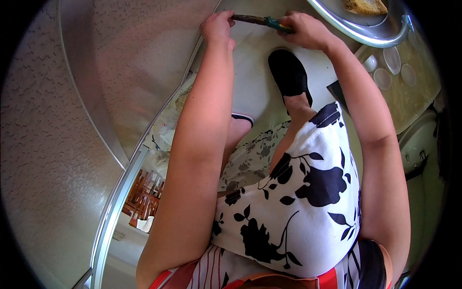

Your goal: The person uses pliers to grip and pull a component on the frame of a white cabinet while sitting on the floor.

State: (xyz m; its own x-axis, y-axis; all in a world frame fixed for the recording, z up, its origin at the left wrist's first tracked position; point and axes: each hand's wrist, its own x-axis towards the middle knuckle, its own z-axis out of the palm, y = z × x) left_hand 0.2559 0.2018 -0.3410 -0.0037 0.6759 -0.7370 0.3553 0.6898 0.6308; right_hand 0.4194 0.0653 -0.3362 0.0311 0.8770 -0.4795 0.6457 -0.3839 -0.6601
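My right hand (308,31) is closed around the green handle of a slim tool (250,19) with a dark, narrow blade. It looks like a knife or shears, but I cannot tell which. The blade points left, and its tip meets the fingers of my left hand (217,26). Those fingers are curled shut, and whatever lies inside them is hidden. Both arms stretch forward, away from my body. Below the tool, a foot in a black shoe (288,72) stands on the pale floor (250,58).
At the upper right is a shiny round metal rim (356,36), with a brown, rough piece (365,6) inside it. Clear plastic cups (382,78) stand on a surface below. A textured panel (48,144) with metal edging fills the left. Wooden chairs (144,192) show farther off.
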